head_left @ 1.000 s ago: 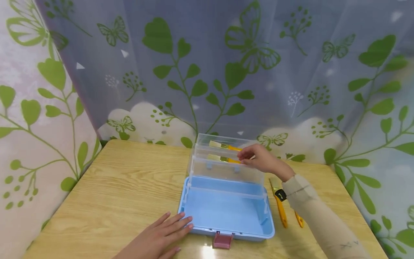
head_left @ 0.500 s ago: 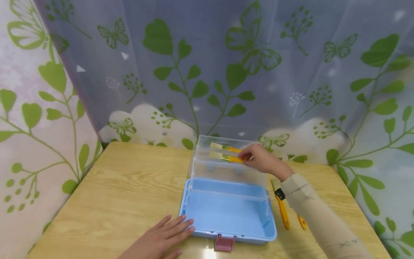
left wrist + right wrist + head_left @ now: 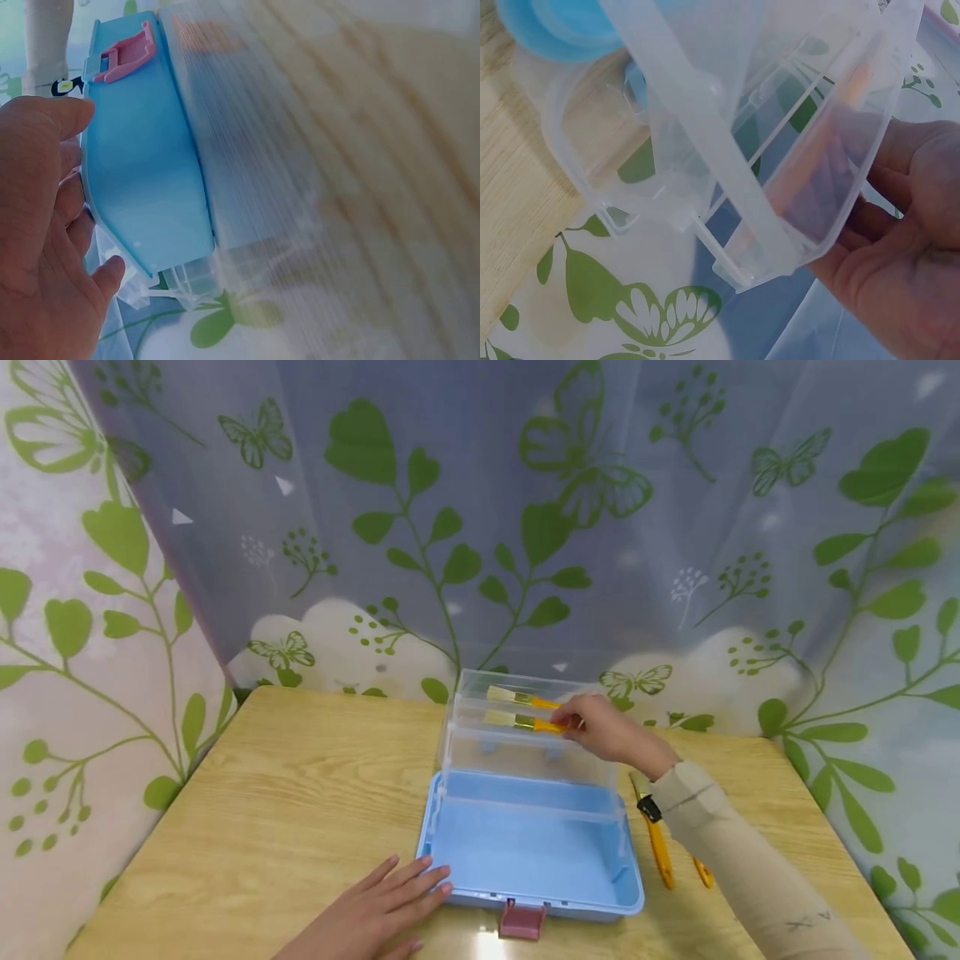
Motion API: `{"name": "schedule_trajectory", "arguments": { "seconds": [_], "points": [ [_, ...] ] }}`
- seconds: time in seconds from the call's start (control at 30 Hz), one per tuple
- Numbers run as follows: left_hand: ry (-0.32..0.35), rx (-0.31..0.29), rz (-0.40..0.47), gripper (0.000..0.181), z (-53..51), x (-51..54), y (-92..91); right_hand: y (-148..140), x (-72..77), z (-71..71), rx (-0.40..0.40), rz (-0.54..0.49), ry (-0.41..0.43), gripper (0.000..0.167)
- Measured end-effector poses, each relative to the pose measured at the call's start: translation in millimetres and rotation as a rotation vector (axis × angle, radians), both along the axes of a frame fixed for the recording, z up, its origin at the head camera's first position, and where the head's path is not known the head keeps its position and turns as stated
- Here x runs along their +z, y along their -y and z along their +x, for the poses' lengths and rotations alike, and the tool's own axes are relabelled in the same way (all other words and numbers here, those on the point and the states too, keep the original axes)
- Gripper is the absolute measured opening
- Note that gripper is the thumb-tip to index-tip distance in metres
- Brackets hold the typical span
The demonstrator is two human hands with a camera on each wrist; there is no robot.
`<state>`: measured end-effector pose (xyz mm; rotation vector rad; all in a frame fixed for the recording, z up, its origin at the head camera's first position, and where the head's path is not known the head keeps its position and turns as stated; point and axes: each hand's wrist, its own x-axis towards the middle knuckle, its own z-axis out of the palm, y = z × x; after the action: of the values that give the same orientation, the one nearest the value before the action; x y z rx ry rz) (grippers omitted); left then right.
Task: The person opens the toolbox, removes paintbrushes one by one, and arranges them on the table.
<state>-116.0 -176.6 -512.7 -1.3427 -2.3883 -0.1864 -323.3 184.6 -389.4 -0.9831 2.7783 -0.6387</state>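
A light blue plastic box (image 3: 525, 852) stands on the table with its clear tiered trays (image 3: 517, 753) raised at the back. Two flat paintbrushes with yellow-orange handles lie in the upper tiers. My right hand (image 3: 603, 728) pinches the handle of the nearer paintbrush (image 3: 504, 718); the farther paintbrush (image 3: 504, 694) lies just behind it. In the right wrist view, the translucent tray wall blurs the handle (image 3: 810, 165) beside my fingers. My left hand (image 3: 378, 906) rests at the box's front left corner, and its fingers touch the rim in the left wrist view.
A paintbrush (image 3: 658, 852) lies on the wooden table (image 3: 315, 768) right of the box, and another orange handle (image 3: 702, 871) shows partly under my right forearm. A pink latch (image 3: 522, 920) hangs open at the box front. A patterned curtain (image 3: 480, 527) stands behind the table.
My right fingers have closed on the nearer paintbrush's handle, and that paintbrush has lifted slightly in its tier. My left hand stays at the box corner.
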Motion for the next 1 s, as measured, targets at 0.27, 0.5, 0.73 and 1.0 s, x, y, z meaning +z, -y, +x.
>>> {"name": "schedule_trajectory", "arguments": {
  "seconds": [0.27,0.5,0.73,1.0],
  "points": [
    [0.001,-0.007,-0.010,0.073,-2.9,1.2,-0.1,-1.8,-0.8,3.6,-0.017,-0.008,-0.002,0.023],
    [-0.010,-0.023,-0.005,0.074,-3.2,-0.8,0.2,-5.3,-7.3,4.5,-0.018,-0.052,-0.011,0.023],
    [-0.001,-0.020,-0.012,0.073,-4.7,1.7,-0.8,-7.2,-6.6,5.1,-0.015,-0.086,-0.029,0.022],
    [-0.048,-0.028,-0.008,0.076,-5.3,0.3,0.5,-6.1,-6.7,5.0,-0.025,-0.117,-0.022,0.022]
  ]
}}
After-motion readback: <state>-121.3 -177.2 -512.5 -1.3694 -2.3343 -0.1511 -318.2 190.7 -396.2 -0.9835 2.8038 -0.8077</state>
